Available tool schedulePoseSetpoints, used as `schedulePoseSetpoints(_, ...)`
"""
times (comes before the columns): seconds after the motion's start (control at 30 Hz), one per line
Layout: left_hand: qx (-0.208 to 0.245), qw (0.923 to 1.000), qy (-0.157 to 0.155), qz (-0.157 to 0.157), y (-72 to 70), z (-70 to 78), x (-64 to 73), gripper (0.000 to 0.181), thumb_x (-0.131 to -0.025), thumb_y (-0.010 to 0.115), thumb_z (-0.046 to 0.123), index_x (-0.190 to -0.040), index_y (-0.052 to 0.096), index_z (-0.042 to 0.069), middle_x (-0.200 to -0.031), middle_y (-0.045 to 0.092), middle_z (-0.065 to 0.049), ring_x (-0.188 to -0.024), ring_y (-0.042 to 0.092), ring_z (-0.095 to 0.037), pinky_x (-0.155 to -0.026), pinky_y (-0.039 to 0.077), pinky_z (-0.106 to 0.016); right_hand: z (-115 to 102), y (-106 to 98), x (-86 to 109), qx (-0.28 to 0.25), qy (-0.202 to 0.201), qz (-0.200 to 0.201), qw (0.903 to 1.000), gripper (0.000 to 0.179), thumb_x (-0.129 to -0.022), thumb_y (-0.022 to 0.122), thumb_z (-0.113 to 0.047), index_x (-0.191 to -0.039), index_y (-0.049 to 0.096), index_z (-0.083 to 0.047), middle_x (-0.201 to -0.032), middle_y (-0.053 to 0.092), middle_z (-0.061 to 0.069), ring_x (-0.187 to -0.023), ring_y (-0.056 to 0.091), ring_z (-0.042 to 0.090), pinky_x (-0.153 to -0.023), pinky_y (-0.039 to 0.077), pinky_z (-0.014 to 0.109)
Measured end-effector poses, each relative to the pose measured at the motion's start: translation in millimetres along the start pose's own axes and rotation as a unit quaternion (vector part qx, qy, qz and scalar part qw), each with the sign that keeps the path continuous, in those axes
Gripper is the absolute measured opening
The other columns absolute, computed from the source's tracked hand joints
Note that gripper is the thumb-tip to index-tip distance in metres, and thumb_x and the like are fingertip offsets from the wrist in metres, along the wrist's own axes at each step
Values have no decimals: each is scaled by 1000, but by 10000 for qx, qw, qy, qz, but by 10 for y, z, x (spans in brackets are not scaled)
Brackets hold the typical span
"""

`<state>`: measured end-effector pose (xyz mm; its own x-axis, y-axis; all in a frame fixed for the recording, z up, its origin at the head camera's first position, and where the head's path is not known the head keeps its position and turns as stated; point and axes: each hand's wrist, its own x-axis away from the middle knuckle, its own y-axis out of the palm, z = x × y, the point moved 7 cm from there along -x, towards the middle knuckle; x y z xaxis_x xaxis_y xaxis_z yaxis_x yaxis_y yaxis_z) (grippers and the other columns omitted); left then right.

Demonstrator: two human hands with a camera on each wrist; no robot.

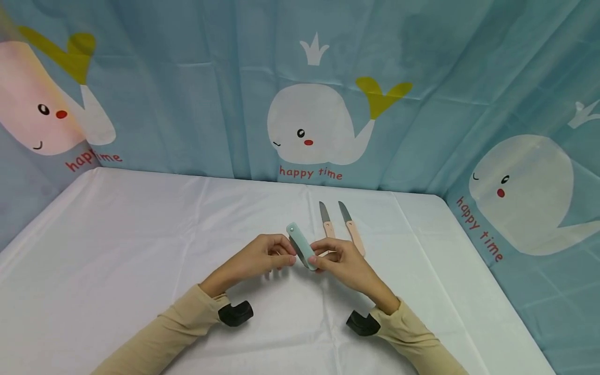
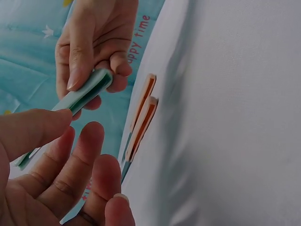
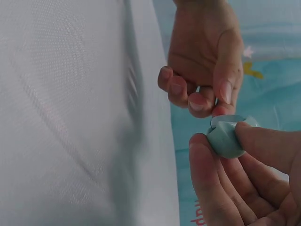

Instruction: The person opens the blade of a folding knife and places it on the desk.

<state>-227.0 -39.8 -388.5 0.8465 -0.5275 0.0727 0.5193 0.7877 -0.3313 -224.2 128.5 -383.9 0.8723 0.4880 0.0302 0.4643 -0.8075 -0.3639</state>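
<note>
A folding knife with a mint-green handle (image 1: 301,242) is held above the white table, its blade mostly folded into the handle. My right hand (image 1: 346,263) grips the handle near its lower end between thumb and fingers. From the other side, my left hand (image 1: 264,255) pinches at the blade (image 3: 228,118) with thumb and forefinger. The remaining left fingers are loosely bent, seen in the left wrist view. Behind the right hand, two pink-handled folding knives lie unfolded, a nearer-left one (image 1: 329,229) and a right one (image 1: 354,237), blades toward the back.
A white cloth (image 1: 140,260) covers the table. Blue curtains (image 1: 225,104) printed with whales hang behind and along the sides. Black wrist mounts (image 1: 236,313) sit at both beige sleeves (image 1: 173,325).
</note>
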Motion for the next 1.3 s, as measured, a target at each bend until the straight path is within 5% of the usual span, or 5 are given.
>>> schedulePoseSetpoints(0.27, -18, 9999, 15, 105, 43, 25, 5, 18, -95, 66, 22, -97, 66, 4, -89, 71, -17, -72, 57, -20, -59, 45, -27, -25, 26, 21, -100, -53, 51, 9999, 32, -95, 67, -18, -121, 63, 1, -107, 72, 21, -86, 74, 37, -78, 56, 25)
schedulePoseSetpoints(0.8, -31, 9999, 154, 63, 68, 46, 8, 16, -95, 65, 18, -95, 66, 2, -82, 72, -8, -72, 59, -19, -67, 48, -31, -38, 64, 43, -47, -85, 91, 9999, 30, -94, 69, -17, -119, 64, -1, -103, 70, 17, -84, 74, 35, -76, 58, 32)
schedulePoseSetpoints(1.3, -294, 9995, 8, -60, 35, -10, -10, 16, -93, 64, 17, -88, 63, 3, -77, 71, -4, -69, 58, -18, -59, 45, -27, -32, 28, 28, 164, -208, 11, 9997, 38, -95, 67, -14, -128, 61, 3, -103, 67, 22, -84, 73, 37, -76, 60, 40)
